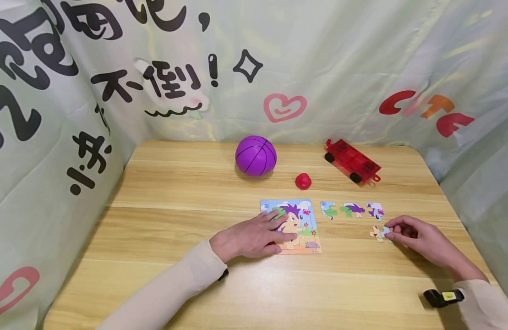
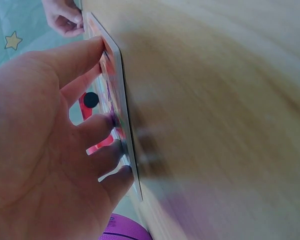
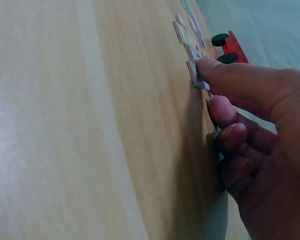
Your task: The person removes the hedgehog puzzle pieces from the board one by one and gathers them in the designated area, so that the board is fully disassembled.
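Observation:
My left hand (image 1: 251, 236) rests with spread fingers on a square hedgehog puzzle (image 1: 313, 250) at the table's middle. In the left wrist view its fingertips press on the picture and the thumb lies near one edge. Over to the right, my right hand (image 1: 418, 240) pinches the edge of a small puzzle piece (image 1: 376, 233) between thumb and forefinger, low at the tabletop. The piece has a beige and pale blue print. Behind it lie a blue-green piece (image 1: 329, 209), a purple-and-green piece (image 1: 354, 210) and a piece with an eye print (image 1: 375, 211), in a row.
A purple basketball (image 1: 255, 156) stands at the back of the wooden table (image 1: 175, 183). A small red object (image 1: 303, 181) lies in front of it, and a red toy cart (image 1: 352, 160) with black wheels is at the back right. Printed curtains hang around the table.

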`<action>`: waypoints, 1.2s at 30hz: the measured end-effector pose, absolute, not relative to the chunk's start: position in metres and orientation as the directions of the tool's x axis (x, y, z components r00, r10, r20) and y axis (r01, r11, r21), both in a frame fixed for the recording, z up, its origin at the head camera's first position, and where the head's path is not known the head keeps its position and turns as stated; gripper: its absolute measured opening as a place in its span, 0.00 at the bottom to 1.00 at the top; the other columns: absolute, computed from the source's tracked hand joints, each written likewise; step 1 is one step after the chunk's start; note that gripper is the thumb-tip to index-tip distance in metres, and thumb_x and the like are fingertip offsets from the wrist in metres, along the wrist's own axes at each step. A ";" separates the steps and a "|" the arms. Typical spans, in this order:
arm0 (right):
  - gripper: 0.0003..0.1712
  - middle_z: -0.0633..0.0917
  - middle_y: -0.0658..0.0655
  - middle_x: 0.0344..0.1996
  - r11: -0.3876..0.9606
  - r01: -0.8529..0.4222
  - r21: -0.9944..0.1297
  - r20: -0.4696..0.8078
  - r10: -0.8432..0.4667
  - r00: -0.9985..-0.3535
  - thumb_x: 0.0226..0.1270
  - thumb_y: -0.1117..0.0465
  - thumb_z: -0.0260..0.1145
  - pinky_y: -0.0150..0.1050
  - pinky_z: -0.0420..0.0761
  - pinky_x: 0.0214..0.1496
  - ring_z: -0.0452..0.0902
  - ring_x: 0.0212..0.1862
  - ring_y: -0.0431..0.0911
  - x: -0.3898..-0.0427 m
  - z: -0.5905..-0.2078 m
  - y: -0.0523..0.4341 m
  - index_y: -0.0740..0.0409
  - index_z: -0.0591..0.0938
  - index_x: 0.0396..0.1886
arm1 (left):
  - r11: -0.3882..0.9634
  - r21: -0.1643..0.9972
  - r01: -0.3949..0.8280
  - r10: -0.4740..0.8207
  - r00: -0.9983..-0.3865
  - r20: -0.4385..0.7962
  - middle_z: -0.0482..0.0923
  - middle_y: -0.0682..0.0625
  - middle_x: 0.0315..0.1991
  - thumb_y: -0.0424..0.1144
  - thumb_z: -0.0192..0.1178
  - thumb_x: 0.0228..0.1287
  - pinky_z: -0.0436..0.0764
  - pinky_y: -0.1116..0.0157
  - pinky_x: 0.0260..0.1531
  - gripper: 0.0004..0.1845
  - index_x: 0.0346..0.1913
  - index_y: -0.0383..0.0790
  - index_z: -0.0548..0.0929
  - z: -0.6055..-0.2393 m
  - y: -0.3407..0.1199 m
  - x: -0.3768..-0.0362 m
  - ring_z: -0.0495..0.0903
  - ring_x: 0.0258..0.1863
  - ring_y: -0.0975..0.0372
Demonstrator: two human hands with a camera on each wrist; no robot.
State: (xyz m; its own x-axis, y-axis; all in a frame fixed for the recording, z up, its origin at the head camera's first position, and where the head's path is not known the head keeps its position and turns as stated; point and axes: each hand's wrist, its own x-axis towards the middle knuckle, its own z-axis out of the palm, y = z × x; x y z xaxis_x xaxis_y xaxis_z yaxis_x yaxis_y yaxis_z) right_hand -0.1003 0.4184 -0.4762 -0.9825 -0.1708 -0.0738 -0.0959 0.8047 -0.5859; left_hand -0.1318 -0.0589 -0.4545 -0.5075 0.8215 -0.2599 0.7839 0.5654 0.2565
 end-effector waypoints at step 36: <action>0.06 0.84 0.50 0.29 0.731 -0.220 -0.646 0.073 -0.227 -0.971 0.80 0.57 0.71 0.33 0.73 0.26 0.74 0.30 0.39 -0.117 -0.450 0.348 0.51 0.90 0.51 | 0.565 0.242 0.789 0.822 -0.516 -0.240 0.51 0.47 0.90 0.55 0.51 0.88 0.54 0.49 0.89 0.28 0.85 0.70 0.65 -0.456 -0.060 -0.131 0.46 0.90 0.48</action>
